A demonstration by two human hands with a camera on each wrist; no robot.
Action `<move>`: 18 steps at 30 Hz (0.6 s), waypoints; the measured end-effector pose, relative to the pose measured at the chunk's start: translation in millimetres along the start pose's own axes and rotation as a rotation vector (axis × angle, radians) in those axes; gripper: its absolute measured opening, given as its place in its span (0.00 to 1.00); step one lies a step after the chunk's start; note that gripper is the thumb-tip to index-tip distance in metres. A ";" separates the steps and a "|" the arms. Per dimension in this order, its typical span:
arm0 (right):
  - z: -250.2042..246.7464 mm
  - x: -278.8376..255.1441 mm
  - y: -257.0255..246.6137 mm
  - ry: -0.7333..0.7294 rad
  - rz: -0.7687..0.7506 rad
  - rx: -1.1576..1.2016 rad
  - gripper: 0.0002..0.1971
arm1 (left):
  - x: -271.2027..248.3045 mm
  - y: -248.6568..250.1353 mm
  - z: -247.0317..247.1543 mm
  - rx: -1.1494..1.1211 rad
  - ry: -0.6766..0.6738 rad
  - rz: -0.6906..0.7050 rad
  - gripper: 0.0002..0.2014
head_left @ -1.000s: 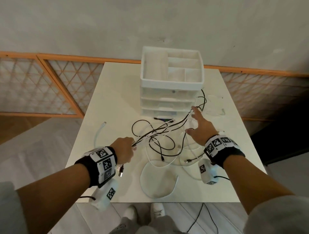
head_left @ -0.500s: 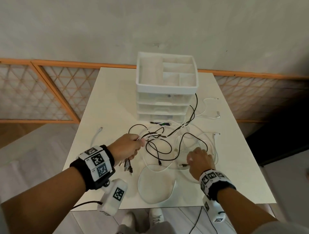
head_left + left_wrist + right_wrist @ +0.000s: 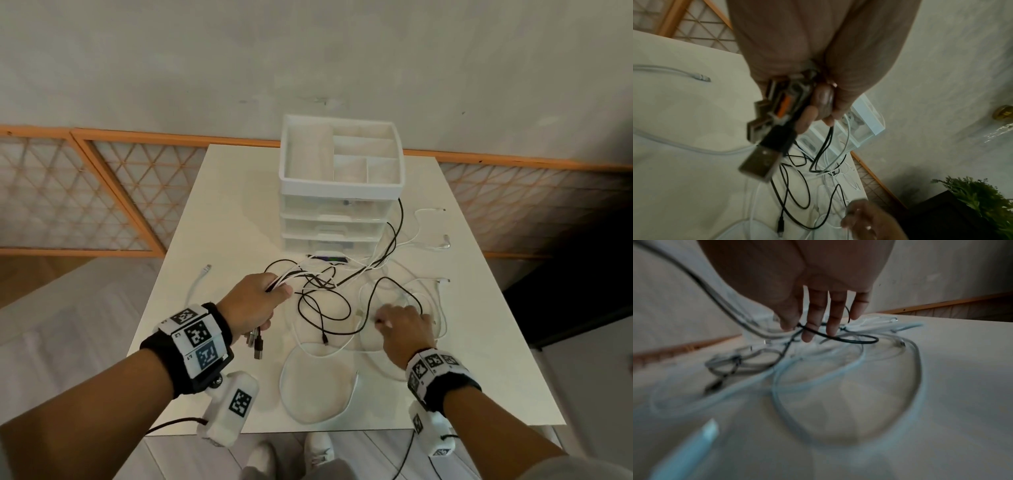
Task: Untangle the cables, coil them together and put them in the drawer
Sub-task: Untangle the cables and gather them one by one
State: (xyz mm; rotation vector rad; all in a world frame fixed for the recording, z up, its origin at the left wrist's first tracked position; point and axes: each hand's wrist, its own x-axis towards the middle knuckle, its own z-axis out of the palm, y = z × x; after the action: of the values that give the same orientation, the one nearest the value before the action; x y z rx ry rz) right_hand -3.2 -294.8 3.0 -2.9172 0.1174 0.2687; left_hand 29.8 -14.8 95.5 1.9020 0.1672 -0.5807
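Head view: your left hand [image 3: 255, 305] is fisted round a bundle of cable ends, USB plugs [image 3: 256, 343] hanging below the fist. The cables [image 3: 329, 308] run out of that fist toward the drawer unit [image 3: 340, 202], then sprawl in black and white loops over the surface [image 3: 226, 219]. Your right hand [image 3: 404, 329] sits low on the loops, right of the tangle's middle and nearer the loose ends. Knuckles hide the fingertips here, so grip can't be told from this view. All drawers look closed.

Left wrist view: fingers [image 3: 825, 100] curled tight on the plug cluster [image 3: 772, 123]; black and white leads drop away from the palm toward the pile. Right hand shows blurred at the bottom edge.

Right wrist view: fingers [image 3: 813, 316] hang down nearly straight, spread narrow, tips at a black loop [image 3: 849, 339]. No closed pinch shows. Heavy blur.

Judgement: the strands' long run goes left fist to right hand, so the right is placed to draw one strand rightward, away from the held bundle.
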 end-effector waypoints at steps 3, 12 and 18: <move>-34.4 9.7 -3.1 0.282 -0.048 0.363 0.07 | -1.9 5.6 0.5 -0.114 -0.006 0.014 0.13; -96.1 -17.6 -91.7 0.035 -0.653 0.271 0.20 | -12.1 45.7 5.5 -0.098 0.074 0.241 0.17; -95.3 -20.4 -122.4 -0.061 -0.631 0.252 0.09 | -5.6 49.4 17.8 -0.061 0.104 0.306 0.25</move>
State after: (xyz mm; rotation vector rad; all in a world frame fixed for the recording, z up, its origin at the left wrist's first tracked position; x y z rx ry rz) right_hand 5.2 -194.7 123.0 -2.5289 -0.7097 0.2132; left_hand 38.0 -49.9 134.2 1.8536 -0.0397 -0.2672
